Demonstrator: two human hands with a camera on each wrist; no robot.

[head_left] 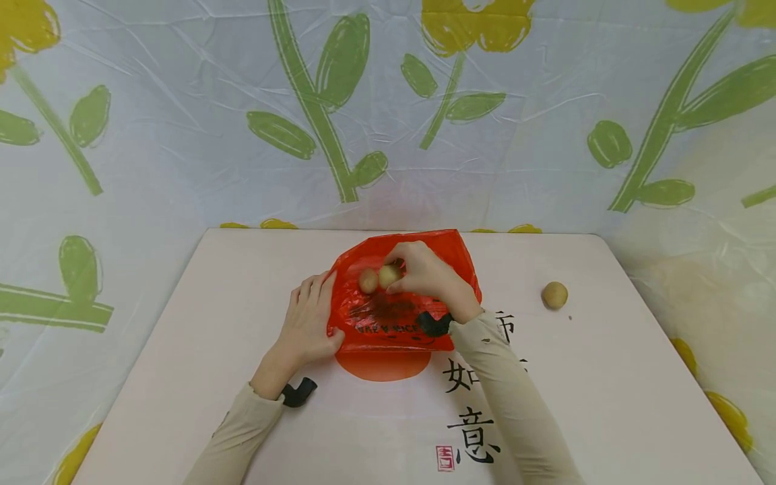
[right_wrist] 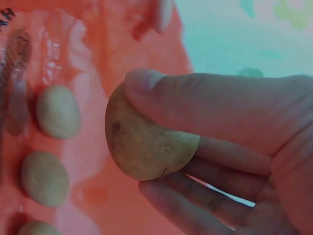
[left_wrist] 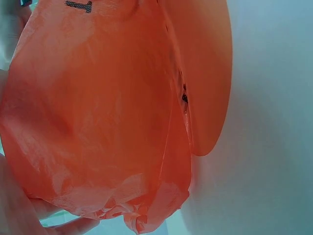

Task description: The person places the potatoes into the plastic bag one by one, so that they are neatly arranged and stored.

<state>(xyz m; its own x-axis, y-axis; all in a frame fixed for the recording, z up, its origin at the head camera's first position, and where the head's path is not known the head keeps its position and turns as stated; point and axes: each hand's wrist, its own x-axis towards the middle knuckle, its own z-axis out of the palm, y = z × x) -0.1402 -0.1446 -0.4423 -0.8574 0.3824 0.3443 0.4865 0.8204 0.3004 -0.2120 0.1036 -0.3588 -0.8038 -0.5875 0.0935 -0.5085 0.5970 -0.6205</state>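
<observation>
Now, your right hand (head_left: 424, 273) has the held potato (head_left: 390, 276) pinched over the red bag (head_left: 376, 320); from the right wrist, your thumb covers part of its upper side and the fingers sit below. Whether it touches the bag, you can't tell. In the head view, another potato (head_left: 368, 280) shows just beside it, while the right-wrist view has a row of three potatoes (right_wrist: 45, 177) against the red, the lowest sliced off by the frame. Inside the bag or on top? No telling from these angles.

Over to your left hand (head_left: 303, 327): it's spread wide, fingers along the bag's left edge, thumb at the near corner. From the left wrist, red film covers some fingers and the frame crops the rest.

The bag's black lettering (head_left: 388, 329) runs upside down, partly lost in creases, and its near edge covers the top of an orange disc (head_left: 383, 367). Your right sleeve (head_left: 515, 397) cuts across the black characters (head_left: 475, 434). Well apart on the table (head_left: 606, 377), off to the right, sits a lone potato (head_left: 554, 295), fully in sight.
</observation>
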